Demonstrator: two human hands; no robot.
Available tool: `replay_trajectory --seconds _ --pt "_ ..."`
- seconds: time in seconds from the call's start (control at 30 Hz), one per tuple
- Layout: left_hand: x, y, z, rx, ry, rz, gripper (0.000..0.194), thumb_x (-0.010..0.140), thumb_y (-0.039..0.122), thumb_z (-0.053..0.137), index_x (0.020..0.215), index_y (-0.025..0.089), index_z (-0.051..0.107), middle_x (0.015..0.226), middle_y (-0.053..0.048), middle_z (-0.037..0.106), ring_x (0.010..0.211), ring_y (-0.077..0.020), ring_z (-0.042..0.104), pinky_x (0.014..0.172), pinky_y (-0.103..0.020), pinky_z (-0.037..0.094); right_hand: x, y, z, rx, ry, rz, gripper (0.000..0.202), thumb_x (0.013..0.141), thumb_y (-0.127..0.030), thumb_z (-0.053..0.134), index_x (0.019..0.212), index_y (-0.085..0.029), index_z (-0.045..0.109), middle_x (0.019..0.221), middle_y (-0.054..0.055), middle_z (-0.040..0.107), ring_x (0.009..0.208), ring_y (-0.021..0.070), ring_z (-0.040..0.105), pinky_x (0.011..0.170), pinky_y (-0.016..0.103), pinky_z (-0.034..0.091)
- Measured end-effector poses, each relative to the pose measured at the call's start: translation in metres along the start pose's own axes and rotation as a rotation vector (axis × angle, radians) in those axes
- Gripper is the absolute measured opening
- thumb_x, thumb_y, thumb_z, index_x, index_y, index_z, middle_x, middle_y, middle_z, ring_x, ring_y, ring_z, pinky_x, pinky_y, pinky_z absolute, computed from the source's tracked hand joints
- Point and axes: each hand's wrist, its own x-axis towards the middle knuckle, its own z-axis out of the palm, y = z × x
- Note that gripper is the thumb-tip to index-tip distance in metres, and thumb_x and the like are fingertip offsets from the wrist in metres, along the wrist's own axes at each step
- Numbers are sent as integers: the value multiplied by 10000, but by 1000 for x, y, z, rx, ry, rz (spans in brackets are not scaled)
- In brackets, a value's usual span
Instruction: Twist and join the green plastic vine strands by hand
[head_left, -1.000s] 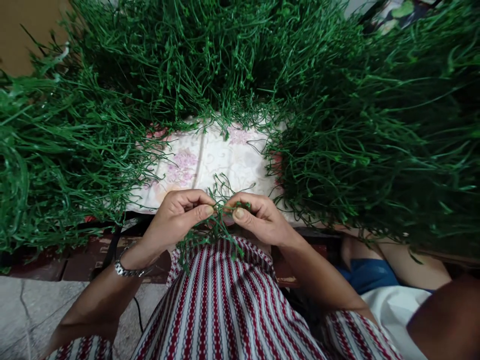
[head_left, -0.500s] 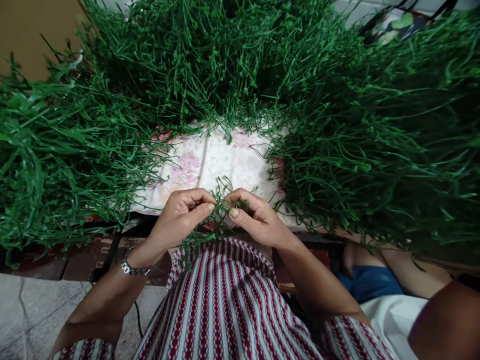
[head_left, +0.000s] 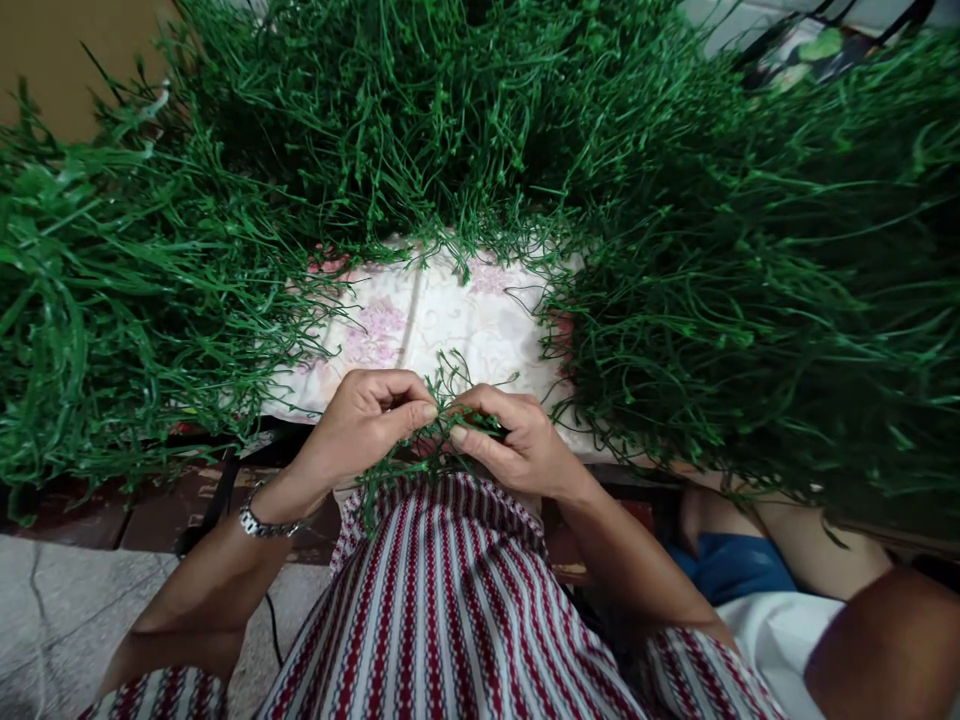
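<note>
A branching green sprig of thin stems with small knobby tips is held close to my body, above the near edge of the cloth. My left hand pinches it between thumb and forefinger from the left. From the other side, my right hand has thumb and curled forefinger around its stems, the fingertips almost meeting those of the left. Lower stems of the sprig hang over my striped lap. Exactly where the fingertips grip is partly hidden by the stems.
Big heaps of similar green stems lie left, behind and right. Between them shows a flowered white cloth. Close on my right sits another person, with blue shorts and bare legs. A dark bag stands at the back right.
The right thumb and forefinger have moved slightly left, nearer the left fingertips. The left hand has risen a little. Both hands keep hold of the sprig.
</note>
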Motion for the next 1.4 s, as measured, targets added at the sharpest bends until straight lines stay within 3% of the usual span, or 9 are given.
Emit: replay_trajectory --seconds 0.13,0.37,0.6,0.73,0.9,1.07,1.27,1.33,1.4 --pt "-1 -2 1 -60 -3 9 148 724 183 582 588 128 563 512 33 473 475 -62 377 448 -184 296 0 3 -1 82 -36 -14 152 871 -282 505 828 -138 526 651 -21 511 562 61 449 538 171 353" --pt "-4 0 2 39 -62 53 159 758 153 530 599 135 537 500 43 458 478 -61 383 460 -177 306 -3 9 -1 188 -142 40 252 893 -342 455 747 -140 495 596 -35 442 525 63 396 504 171 317" --pt "-2 5 -1 151 -127 44 107 733 173 561 770 131 651 587 15 567 551 -89 471 518 -190 361 1 9 -2 224 -82 22 175 881 -294 479 798 -141 482 625 -38 426 555 62 390 523 170 312" --pt "-3 2 2 213 -67 90 113 726 139 550 665 131 645 594 8 588 581 -95 492 552 -192 380 3 5 -1 165 -73 13 140 867 -259 481 791 -141 474 612 -44 427 538 55 374 518 167 301" --pt "-7 -3 3 272 -60 139 127 736 132 537 634 126 612 545 32 523 540 -72 445 510 -175 341 3 8 -1 232 -202 60 213 851 -346 503 829 -134 497 620 -43 422 533 54 366 495 165 307" --pt "-9 -3 3 329 -180 182 135 743 93 508 648 129 597 529 48 484 507 -55 409 482 -171 303 4 10 0 183 -237 -20 193 864 -294 518 757 -137 483 604 -47 420 530 40 368 504 155 294" --pt "-14 -5 -15 342 -456 184 184 763 136 531 599 141 615 521 18 505 492 -78 436 475 -206 319 1 10 -8 187 -511 -166 260 895 -271 450 666 -148 467 580 -37 398 529 54 367 527 188 301" --pt "-15 -5 -26 274 -392 184 180 762 170 566 596 150 633 521 8 545 476 -84 461 460 -206 329 -4 12 -13 257 -530 -172 269 902 -250 430 657 -148 472 584 -28 421 534 57 389 534 191 317" --pt "-15 -4 -32 225 -267 170 156 753 194 599 610 160 651 519 5 571 462 -85 474 440 -198 331 -10 14 -18 278 -440 -121 239 903 -227 425 686 -146 485 580 -26 434 515 54 391 512 186 313"
